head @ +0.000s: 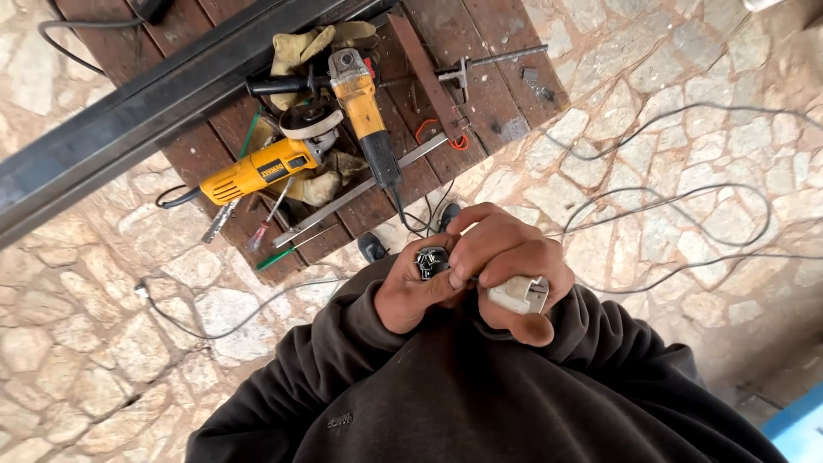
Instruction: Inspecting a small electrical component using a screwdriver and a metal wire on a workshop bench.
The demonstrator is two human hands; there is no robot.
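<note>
Both my hands are held close in front of my chest, over a dark sweatshirt. My left hand grips a small dark electrical part with metal contacts showing. My right hand curls over it, fingertips touching the part, and holds a white plastic plug housing in the palm. The two pieces touch between my hands; how they join is hidden by my fingers.
A dark wooden bench lies below with two yellow angle grinders, work gloves, screwdrivers, a flat metal bar and a long steel beam. Cables trail across the stone paving.
</note>
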